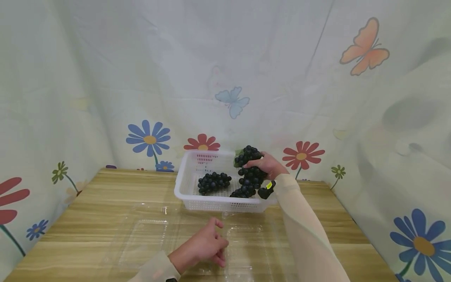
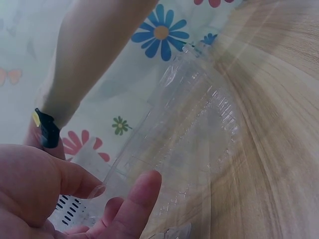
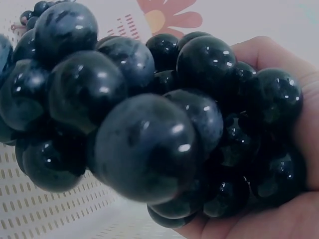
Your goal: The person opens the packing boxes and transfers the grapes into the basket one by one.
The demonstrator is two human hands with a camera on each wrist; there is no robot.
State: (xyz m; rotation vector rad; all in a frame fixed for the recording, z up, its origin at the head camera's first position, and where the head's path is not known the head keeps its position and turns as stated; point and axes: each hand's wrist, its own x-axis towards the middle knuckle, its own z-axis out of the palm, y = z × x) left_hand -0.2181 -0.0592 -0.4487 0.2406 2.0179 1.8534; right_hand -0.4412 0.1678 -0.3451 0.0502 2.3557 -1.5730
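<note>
My right hand [image 1: 269, 166] grips a bunch of dark grapes [image 1: 251, 176] over the right side of a white perforated plastic basket [image 1: 225, 204]. In the right wrist view, fingers and thumb curl around the grapes [image 3: 144, 144], which hide part of the hand. A second grape bunch [image 1: 213, 183] lies on the basket floor, left of the held one. Whether the lowest grapes at right belong to the held bunch, I cannot tell. My left hand [image 1: 208, 244], fingers apart and loosely bent, is over a clear plastic clamshell box [image 1: 144, 239]; any contact with its edge is unclear.
The clamshell lies opened flat on the wood-grain table [image 1: 81, 219], in front of the basket. A green leaf-like patch [image 1: 237, 159] shows beside the held grapes. A flowered curtain [image 1: 176, 78] hangs behind and at both sides. A black wrist device [image 1: 266, 190] sits at the right cuff.
</note>
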